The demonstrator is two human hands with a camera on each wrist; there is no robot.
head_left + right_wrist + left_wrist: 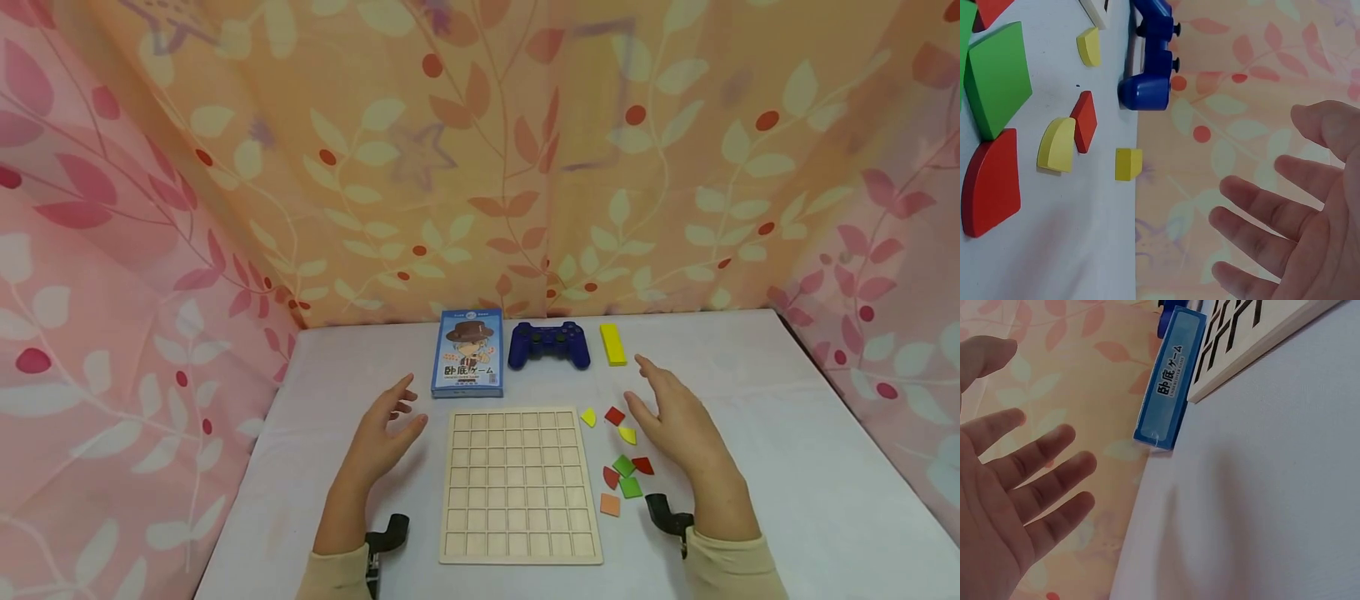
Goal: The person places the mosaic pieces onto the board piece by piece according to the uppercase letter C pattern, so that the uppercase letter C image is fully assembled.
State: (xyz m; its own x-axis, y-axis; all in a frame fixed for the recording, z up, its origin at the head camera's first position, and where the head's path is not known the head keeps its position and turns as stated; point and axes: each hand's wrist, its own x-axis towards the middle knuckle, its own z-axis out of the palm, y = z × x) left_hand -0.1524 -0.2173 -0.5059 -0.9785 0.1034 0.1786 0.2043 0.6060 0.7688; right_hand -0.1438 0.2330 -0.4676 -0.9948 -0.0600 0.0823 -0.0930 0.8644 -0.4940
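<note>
left hand (381, 442): spread, holding nothing
right hand (677, 423): likewise
wooden grid board (517, 477): between hands
flat coloured tiles (624, 465): beside right hand; probably best pinched edgewise

Spread fingers (1252, 237) hang apart from red, green and yellow pieces (999, 81)

The grid board (517, 476) lay at lower centre, game box (467, 353) and gamepad (549, 345) behind it, tiles (630, 487) to its right.
</note>
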